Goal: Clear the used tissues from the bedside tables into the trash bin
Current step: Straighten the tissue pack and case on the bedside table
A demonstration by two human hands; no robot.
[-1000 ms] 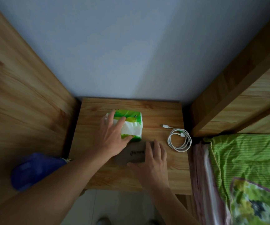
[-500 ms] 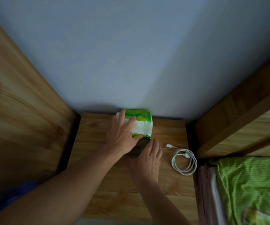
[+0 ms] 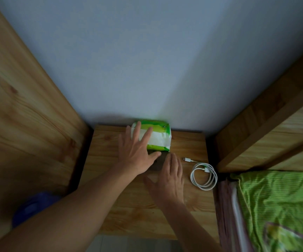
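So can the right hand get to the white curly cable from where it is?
Probably yes. The right hand lies flat on the bedside table, and the coiled white cable sits just to its right with only bare wood between them.

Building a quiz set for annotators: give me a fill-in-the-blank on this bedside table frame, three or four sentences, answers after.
1. The left hand lies spread on a tissue pack printed white and ____.
2. The tissue pack sits at the back of the bedside table, against the ____.
3. The coiled white cable lies to the ____ of the right hand.
4. The right hand rests ____ on the tabletop, gripping nothing.

Answers: green; wall; right; flat
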